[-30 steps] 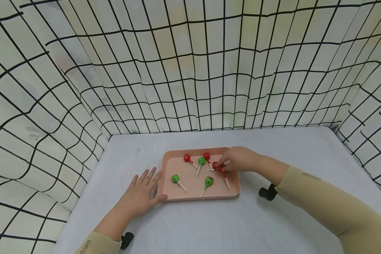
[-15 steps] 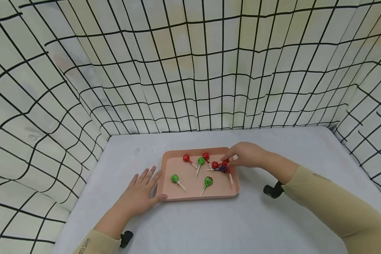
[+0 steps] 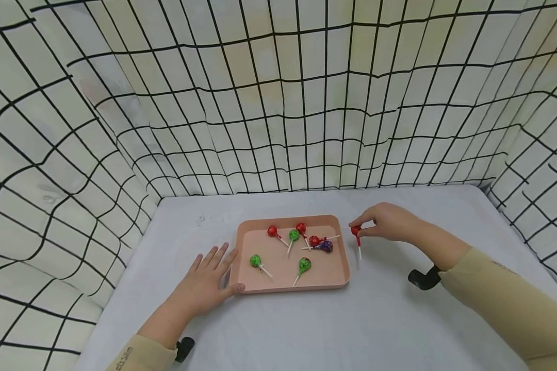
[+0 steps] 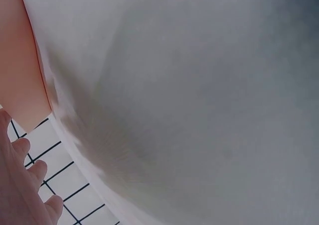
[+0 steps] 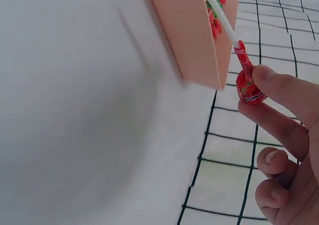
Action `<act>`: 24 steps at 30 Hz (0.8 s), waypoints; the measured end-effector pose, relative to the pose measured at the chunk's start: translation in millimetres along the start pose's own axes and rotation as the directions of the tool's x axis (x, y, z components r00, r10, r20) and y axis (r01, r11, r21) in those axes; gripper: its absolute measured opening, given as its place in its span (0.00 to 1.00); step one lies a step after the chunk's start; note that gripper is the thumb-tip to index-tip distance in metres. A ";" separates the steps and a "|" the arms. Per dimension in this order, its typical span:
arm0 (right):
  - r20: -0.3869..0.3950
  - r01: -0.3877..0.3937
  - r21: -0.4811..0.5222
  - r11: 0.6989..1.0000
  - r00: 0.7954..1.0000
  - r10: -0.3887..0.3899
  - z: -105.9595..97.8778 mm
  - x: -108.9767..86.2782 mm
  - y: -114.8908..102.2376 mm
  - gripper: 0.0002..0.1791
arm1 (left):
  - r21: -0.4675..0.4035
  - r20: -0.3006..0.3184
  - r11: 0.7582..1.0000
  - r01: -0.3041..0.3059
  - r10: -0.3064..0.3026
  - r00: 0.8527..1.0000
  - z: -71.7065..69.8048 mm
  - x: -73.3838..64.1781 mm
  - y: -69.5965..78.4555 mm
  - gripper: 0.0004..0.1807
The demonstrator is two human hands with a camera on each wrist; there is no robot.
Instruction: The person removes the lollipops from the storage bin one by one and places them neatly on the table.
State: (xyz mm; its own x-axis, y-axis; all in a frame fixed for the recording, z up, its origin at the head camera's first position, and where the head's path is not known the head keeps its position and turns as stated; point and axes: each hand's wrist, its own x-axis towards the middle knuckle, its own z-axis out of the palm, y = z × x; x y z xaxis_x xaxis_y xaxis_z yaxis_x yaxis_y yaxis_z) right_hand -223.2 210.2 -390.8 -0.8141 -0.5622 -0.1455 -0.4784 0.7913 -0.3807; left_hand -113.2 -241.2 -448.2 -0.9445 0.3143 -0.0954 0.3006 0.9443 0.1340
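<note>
My right hand [image 3: 390, 221] pinches a red lollipop [image 5: 249, 88] by its wrapped head between thumb and index finger, just beyond the right side of the pink tray [image 3: 278, 278]. In the head view its white stick hangs downward. My left hand [image 3: 206, 286] lies with fingers spread at the tray's left edge, the thumb touching the near left corner. Inside the tray are several lollipops: green ones such as the near green lollipop [image 3: 305, 265], red ones such as the far-left red lollipop [image 3: 272, 231], and a purple lollipop [image 3: 326, 246] touching or close to a red lollipop [image 3: 314, 241].
A white cloth-covered table [image 3: 306, 330] bears the tray. White walls with a black grid [image 3: 306, 103] rise behind it and at both sides. Black wrist cameras, such as the right one [image 3: 424, 278], stick out from each wrist.
My right hand has picked a red lollipop out of the tray's right part and moved it right, past the rim. The purple lollipop has come into sight. My left hand has stayed put.
</note>
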 end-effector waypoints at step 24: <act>0.088 -0.066 -0.001 0.998 0.994 0.066 26.6 2.2 31.6 0.15 | -0.001 -0.004 1.000 -0.005 0.005 1.000 -2.3 1.5 -0.1 0.52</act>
State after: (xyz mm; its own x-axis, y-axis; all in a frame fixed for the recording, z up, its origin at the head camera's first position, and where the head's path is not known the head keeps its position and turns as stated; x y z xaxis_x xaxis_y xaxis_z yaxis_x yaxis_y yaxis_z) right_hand -231.4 227.6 -427.5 -0.8121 -0.5275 -0.2497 -0.4237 0.8271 -0.3692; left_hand -115.0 -241.1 -446.1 -0.9436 0.3182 -0.0910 0.3048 0.9427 0.1359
